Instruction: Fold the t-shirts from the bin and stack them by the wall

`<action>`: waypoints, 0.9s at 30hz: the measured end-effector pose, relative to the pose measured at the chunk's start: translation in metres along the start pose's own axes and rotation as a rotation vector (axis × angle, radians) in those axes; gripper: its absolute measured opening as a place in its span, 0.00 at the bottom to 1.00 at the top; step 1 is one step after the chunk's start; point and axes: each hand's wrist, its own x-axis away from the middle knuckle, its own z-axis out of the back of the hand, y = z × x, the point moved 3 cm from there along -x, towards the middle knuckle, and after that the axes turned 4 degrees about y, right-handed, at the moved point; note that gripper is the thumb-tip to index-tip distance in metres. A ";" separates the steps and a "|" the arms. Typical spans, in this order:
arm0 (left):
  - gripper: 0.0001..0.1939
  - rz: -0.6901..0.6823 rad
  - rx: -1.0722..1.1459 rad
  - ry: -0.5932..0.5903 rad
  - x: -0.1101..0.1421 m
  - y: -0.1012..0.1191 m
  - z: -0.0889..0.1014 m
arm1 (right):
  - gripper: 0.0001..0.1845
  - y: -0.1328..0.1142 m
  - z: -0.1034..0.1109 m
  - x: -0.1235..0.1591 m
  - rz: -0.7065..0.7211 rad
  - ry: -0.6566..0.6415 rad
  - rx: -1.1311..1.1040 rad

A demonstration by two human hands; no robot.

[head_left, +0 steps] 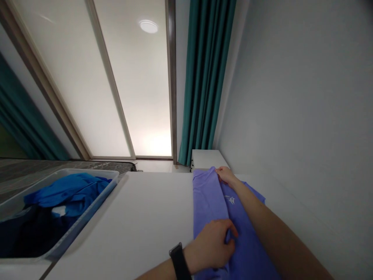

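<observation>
A purple shirt (208, 198) with a small white print lies on the white table, its left side folded over in a long strip toward the middle. At the shirt's far end, my right hand (227, 175) pinches the edge of the folded strip. My left hand (214, 243), with a black watch on the wrist, is over the near part of the fold. Its thumb and index finger are curled but apart, with no cloth visible between them. Whether its underside touches the shirt is hidden.
To the left, a white plastic bin (115, 182) holds blue and dark clothes (78, 190). The white table (151, 210) runs up to the wall (305, 116) on the right. Beyond its far edge stand a small white cabinet (208, 157), a green curtain (206, 77) and frosted sliding doors (140, 85).
</observation>
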 end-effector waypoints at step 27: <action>0.30 -0.120 -0.754 0.213 -0.037 -0.106 0.015 | 0.28 0.033 -0.041 0.095 0.542 0.182 0.753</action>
